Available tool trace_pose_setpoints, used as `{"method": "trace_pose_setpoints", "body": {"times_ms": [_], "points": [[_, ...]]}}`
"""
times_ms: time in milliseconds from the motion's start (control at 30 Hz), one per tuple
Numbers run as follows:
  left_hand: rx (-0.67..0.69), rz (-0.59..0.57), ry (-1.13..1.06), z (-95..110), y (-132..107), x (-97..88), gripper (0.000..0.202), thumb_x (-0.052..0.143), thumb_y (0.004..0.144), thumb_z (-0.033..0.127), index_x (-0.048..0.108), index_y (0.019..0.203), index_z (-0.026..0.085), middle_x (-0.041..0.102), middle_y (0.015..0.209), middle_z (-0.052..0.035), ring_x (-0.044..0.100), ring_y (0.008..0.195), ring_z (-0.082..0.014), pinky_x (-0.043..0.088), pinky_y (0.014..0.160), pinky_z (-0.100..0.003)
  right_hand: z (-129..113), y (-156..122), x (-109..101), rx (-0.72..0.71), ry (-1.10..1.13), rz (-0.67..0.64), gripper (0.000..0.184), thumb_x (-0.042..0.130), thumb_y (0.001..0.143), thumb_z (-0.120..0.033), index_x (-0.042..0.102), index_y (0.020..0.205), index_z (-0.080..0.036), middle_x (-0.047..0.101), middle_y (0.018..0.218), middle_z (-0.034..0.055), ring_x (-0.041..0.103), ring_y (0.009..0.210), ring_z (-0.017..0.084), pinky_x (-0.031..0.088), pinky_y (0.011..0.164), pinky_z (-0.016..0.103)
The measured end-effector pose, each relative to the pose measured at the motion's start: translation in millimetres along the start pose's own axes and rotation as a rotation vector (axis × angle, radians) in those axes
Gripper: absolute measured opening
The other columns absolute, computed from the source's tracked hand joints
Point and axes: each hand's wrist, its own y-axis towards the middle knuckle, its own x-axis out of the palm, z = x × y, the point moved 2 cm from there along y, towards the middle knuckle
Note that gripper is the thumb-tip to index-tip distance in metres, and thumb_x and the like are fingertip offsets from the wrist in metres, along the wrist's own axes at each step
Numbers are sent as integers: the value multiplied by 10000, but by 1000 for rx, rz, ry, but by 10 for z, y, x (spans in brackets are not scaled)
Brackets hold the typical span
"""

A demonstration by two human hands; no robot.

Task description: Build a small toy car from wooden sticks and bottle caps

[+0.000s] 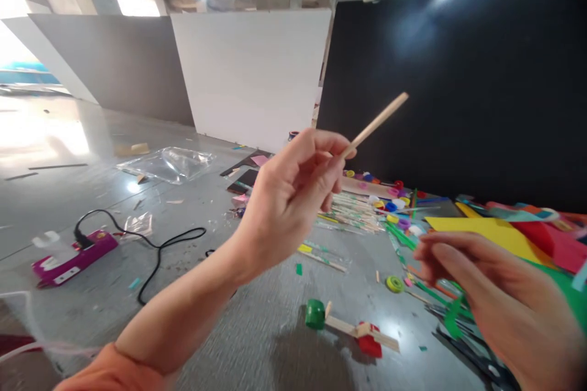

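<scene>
My left hand (293,195) is raised in the middle of the view, closed around one end of a thin wooden stick (378,122). The stick's other end points up and to the right. At the right, my right hand (490,293) hovers with loosely bent fingers, and I see nothing between them. Below the hands, a small assembly of flat wooden sticks (342,325) lies on the floor, with a green bottle cap (315,314) and a red cap (369,342) on it. Black-handled scissors (493,369) lie under my right hand, partly hidden.
A pile of wooden sticks (355,211) and several coloured caps (403,203) lie by the black board (458,91). Coloured sheets (490,235) are at the right. A purple power strip (76,259) with a black cord (158,256) and a clear plastic bag (169,164) lie left.
</scene>
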Motion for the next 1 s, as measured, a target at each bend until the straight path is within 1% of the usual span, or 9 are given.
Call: {"method": "trace_pose_setpoints", "body": {"times_ms": [133, 267, 367, 433, 533, 633, 733, 900, 1000], "points": [[-115, -4, 12, -62, -26, -140, 106, 549, 1022, 247, 632, 989, 193, 471, 659, 45, 410, 542, -79, 355, 472, -217, 127, 195, 347, 57, -276, -458, 306, 528, 1017, -495, 684, 1026, -233, 698, 809, 24, 668, 669, 178, 553, 584, 285], [-239, 26, -24, -210, -210, -256, 82, 534, 1003, 192, 594, 948, 190, 510, 701, 36, 431, 548, -72, 341, 461, -209, 223, 232, 593, 0, -428, -609, 221, 573, 984, -423, 710, 996, -250, 725, 848, 18, 664, 734, 200, 483, 644, 323], [-312, -69, -29, -301, -340, -259, 89, 519, 1011, 207, 604, 985, 196, 489, 664, 49, 434, 530, -77, 324, 451, -214, 243, 221, 531, -14, -562, -591, 234, 569, 954, -415, 712, 1021, -243, 742, 889, 37, 667, 776, 231, 454, 694, 354], [-308, -143, 75, -342, -408, -236, 117, 520, 1016, 215, 636, 1016, 199, 457, 651, 57, 394, 533, -79, 307, 460, -219, 265, 197, 299, 21, -653, -527, 272, 547, 953, -437, 701, 1061, -242, 749, 906, 40, 680, 793, 240, 462, 719, 361], [-271, -173, 262, -437, -466, -204, 106, 534, 1008, 206, 638, 986, 203, 485, 696, 46, 410, 599, -85, 327, 510, -217, 330, 60, -343, 115, -792, -381, 335, 498, 963, -506, 679, 1087, -252, 761, 968, 47, 708, 881, 258, 496, 789, 374], [-314, -198, 210, -573, -473, -115, 90, 528, 1011, 234, 591, 952, 208, 489, 703, 53, 428, 612, -85, 352, 537, -211, 428, -295, -1140, 232, -935, -228, 384, 473, 933, -554, 663, 1050, -242, 774, 961, 82, 728, 908, 300, 523, 818, 416], [-401, -316, 41, -633, -487, 94, 115, 509, 1009, 252, 562, 920, 202, 506, 685, 56, 448, 587, -80, 371, 535, -205, 586, -824, -1752, 356, -1047, -148, 402, 480, 880, -570, 685, 941, -229, 776, 842, 109, 742, 771, 345, 540, 659, 433], [-710, -512, -295, -522, -726, 598, 158, 502, 976, 308, 549, 897, 179, 488, 630, 60, 388, 505, -64, 287, 442, -183, 919, -1589, -1939, 397, -1060, -199, 352, 493, 899, -524, 706, 897, -244, 770, 820, 88, 746, 709, 302, 573, 599, 380], [-972, -609, -495, -416, -978, 873, 195, 494, 970, 369, 525, 906, 188, 479, 594, 71, 324, 449, -55, 227, 395, -170, 1084, -1758, -1797, 324, -1056, -209, 381, 465, 955, -522, 688, 1053, -228, 740, 1112, 135, 728, 1003, 328, 599, 834, 439]]}}
